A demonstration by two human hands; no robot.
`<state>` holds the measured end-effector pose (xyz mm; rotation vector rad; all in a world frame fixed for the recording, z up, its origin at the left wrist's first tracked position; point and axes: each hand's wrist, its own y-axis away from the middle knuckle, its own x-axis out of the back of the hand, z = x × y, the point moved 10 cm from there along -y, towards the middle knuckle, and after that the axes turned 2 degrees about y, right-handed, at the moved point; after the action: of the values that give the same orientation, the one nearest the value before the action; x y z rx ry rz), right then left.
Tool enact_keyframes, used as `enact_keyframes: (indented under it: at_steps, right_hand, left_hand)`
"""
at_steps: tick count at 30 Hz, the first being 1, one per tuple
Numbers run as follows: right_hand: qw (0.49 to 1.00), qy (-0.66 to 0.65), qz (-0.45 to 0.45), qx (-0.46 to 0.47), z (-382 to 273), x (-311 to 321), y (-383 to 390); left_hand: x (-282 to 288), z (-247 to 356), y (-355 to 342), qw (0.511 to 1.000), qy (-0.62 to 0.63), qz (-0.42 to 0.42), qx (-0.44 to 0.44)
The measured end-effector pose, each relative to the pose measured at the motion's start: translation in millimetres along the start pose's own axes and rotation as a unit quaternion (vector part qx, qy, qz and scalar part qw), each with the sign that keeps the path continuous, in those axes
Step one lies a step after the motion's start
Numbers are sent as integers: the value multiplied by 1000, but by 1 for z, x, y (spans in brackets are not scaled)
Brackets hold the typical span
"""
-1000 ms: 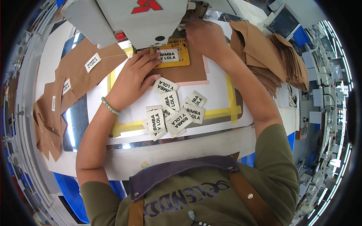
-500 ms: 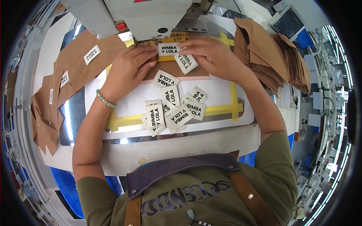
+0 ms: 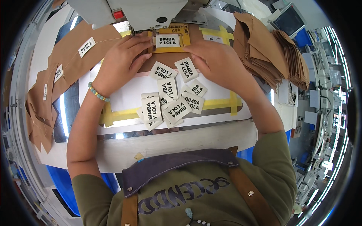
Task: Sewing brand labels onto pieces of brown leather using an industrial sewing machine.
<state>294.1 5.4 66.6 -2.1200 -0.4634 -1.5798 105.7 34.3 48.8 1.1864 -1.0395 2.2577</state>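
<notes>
A white rectangular label (image 3: 167,40) with dark lettering lies in the window of a yellow frame (image 3: 174,49), over a brown sheet piece (image 3: 163,58) under a sewing machine head (image 3: 147,13). My left hand (image 3: 120,62) has its fingers stretched out to the frame's left edge, thumb apart. At the right edge, my right hand (image 3: 220,62) rests with fingers reaching to the frame's lower corner and its thumb apart; some of its fingers are hidden. A loose label (image 3: 186,70) lies just below the frame. Several more labels (image 3: 177,109) overlap in a pile nearer me.
Brown pieces with labels on them (image 3: 71,64) spread along the left. Stacked brown pieces (image 3: 260,56) stand at the right, near a monitor (image 3: 288,22). Yellow tape (image 3: 211,104) borders the white board (image 3: 124,94). The pale table edge (image 3: 181,135) runs before my chest.
My right hand has let go of the loose label, which now lies below the frame, and has moved to the frame's right edge. The framed label is fully uncovered. The view has shifted slightly.
</notes>
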Motion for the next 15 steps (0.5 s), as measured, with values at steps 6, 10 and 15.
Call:
enact_keyframes:
  at_steps: [6, 10, 15]
  right_hand:
    - [989, -96, 10, 114, -42, -21, 32]
    - [960, -206, -64, 178, -64, -18, 32]
    - [977, -154, -1, 147, -56, -12, 17]
  left_hand:
    - [-4, -8, 2, 999, -27, -27, 20]
    - [-2, -12, 6, 997, -67, -27, 23]
    - [-2, -13, 6, 996, -79, -35, 20]
